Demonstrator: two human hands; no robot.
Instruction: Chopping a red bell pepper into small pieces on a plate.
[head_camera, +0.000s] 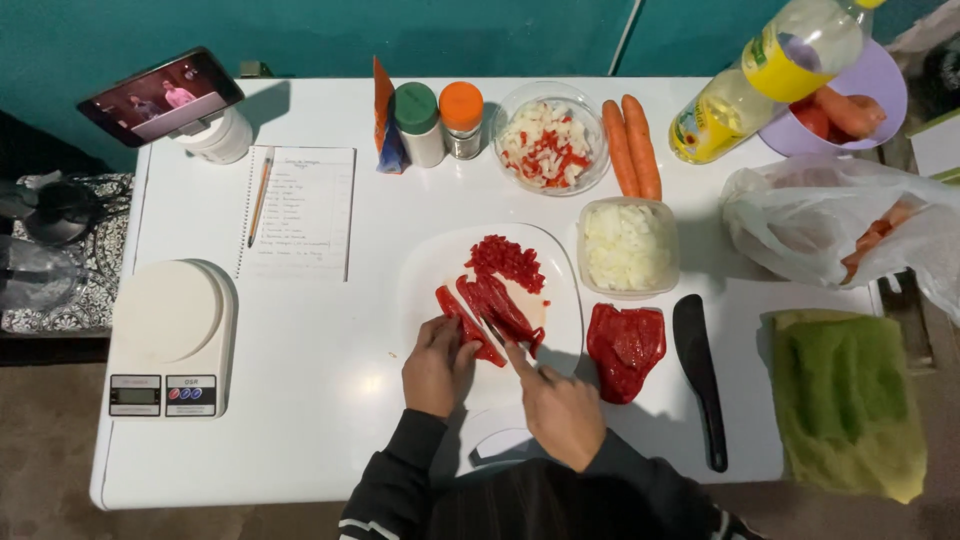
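Evidently the left hand (437, 366) presses its fingers (462, 355) together on the red pepper strips (490, 310) to pin them on the white cutting board (560, 300) mid-bench, while the right hand (560, 410), fingers closed on a knife (497, 335), slices beside the diced pile (507, 262).

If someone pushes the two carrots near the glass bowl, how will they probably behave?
The two carrots look round and tapered, so they would probably roll, curving aside. They seem firm, likely stiff when lifted. Lying side by side, one may nudge the other, or the glass bowl beside them.
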